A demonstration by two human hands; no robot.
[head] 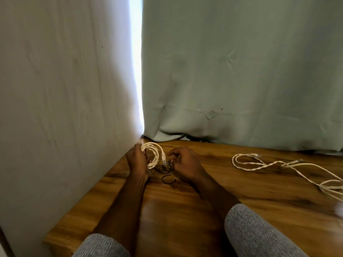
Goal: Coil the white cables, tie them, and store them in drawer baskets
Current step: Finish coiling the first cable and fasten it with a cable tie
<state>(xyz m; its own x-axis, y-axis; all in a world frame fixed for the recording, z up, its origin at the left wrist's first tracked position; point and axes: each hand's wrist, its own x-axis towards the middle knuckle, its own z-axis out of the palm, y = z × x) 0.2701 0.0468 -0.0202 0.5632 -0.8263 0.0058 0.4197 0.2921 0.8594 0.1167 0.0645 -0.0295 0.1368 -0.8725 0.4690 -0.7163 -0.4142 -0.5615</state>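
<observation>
Coiling's done, tying is on: the left hand point(137, 160) grips the coiled white cable point(153, 154) near the tabletop's point(204, 191) ten o'clock corner, while the right hand point(182, 162) pinches a black tie point(165, 166). Next it likely needs threading through the loops.

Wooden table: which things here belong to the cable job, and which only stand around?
Job: coiled white cable held by left hand; black ties near right hand; loose white cables.
Around: wooden table; green curtain; wall.
</observation>
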